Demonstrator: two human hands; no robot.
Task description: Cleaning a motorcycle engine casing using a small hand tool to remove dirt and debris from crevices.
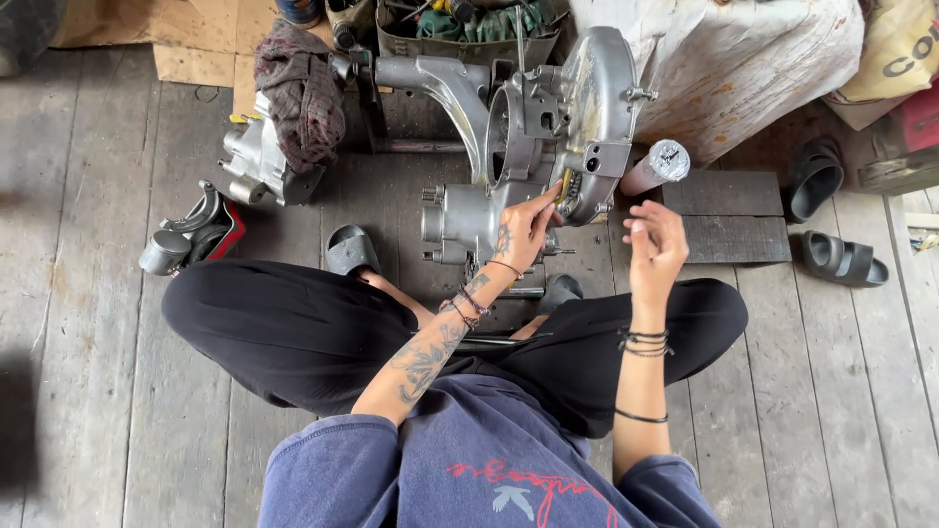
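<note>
White plastic-wrapped bundle (753,68) top right; yellowish printed sack (900,44) beside.

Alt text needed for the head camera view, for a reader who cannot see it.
A person sits cross-legged on a grey plank floor, left hand touching a silver engine casing while the right hand hovers empty beside it. A rag-draped engine part, a spray can and dark sandals lie around.

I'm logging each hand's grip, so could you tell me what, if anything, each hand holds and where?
The left hand presses its fingertips to the silver engine casing at its lower edge, without a clear grip. The right hand is raised beside it; whether it pinches anything cannot be told.
</note>
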